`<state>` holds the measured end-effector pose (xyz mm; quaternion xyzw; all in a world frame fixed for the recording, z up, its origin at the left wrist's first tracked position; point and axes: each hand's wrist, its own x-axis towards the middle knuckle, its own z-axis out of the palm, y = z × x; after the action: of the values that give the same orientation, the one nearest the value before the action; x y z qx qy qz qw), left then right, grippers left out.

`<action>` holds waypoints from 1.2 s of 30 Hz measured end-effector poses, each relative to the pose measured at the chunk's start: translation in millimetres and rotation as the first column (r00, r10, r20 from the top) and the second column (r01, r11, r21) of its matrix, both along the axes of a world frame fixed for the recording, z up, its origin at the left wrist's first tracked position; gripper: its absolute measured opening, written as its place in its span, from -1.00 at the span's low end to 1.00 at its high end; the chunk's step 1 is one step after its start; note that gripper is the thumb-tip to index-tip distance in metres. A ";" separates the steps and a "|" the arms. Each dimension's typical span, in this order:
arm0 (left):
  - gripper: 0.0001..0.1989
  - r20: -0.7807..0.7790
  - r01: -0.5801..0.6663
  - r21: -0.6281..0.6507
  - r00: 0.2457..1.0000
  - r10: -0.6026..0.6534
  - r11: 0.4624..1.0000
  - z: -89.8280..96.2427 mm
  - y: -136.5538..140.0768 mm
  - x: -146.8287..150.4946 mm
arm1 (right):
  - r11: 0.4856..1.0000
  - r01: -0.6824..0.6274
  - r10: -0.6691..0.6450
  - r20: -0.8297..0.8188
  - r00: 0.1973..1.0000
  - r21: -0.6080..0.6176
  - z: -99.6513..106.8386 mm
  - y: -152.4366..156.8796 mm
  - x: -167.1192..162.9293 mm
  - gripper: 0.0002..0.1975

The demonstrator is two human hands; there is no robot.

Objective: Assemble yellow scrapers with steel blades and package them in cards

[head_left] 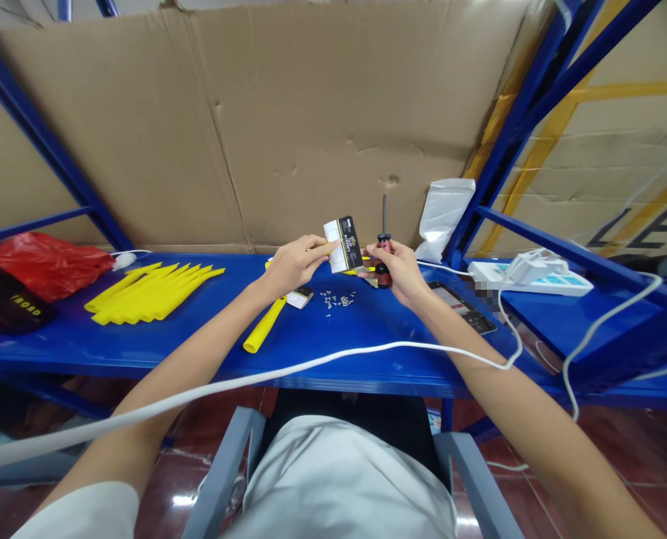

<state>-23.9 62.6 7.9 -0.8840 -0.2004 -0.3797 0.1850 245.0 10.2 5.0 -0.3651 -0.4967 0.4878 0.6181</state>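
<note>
white cord (pixel 288 368): nearest thing, draped over both forearms, running left to right across the front of the bench
blue bench (pixel 367 352): shiny metal shelf, bearing all the rest
yellow tube (pixel 264 326): flat on the bench under the left wrist, long way pointing from near-left to far-right
tiny screws (pixel 336 300): small silver heap, loose on the bench, between the two hands and a bit nearer than them
small pack (pixel 300 297): white and black, lying just left of the screws, touching the bench
left hand (pixel 295 263): closed in a pinch on the card, thumb and fingers on its left edge, lifted off the bench
card (pixel 344 243): black and white, held upright and tilted, just left of the screwdriver, not touching it as far as can be seen
right hand (pixel 399 268): wrapped tight round the screwdriver handle, close beside the card's right edge
screwdriver (pixel 383 254): red and black handle in the fist, thin shaft pointing straight up, long way up and down
yellow strips (pixel 153 290): fanned pile, well off to the left
red bag (pixel 49 263): far left, crumpled
white power strip (pixel 529 275): off to the right
white pouch (pixel 444 213): standing at the back, right of the screwdriver
cardboard (pixel 288 120): brown wall behind it all
</note>
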 end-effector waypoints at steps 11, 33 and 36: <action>-0.64 0.069 -0.205 -0.267 0.971 0.231 0.942 24.4 -7.0 -48.8 | 1.000 -0.001 0.001 0.023 1.000 0.010 -5.2 -0.1 -4.5 -0.55; -0.49 -0.342 -0.654 -0.453 0.755 0.559 0.606 -38.0 -95.2 -105.5 | 0.999 0.032 -0.035 0.095 0.995 0.034 -18.2 -1.1 -15.1 -0.52; -0.51 -0.363 -0.656 -0.440 0.755 0.547 0.613 -39.7 -96.7 -105.4 | 0.999 0.039 -0.041 0.097 0.994 0.025 -19.2 0.6 -13.2 -0.55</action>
<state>-129.3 -34.0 -31.8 -0.8109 -0.5660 -0.1347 0.0625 231.8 10.9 -14.2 -0.3912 -0.5244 0.4513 0.6069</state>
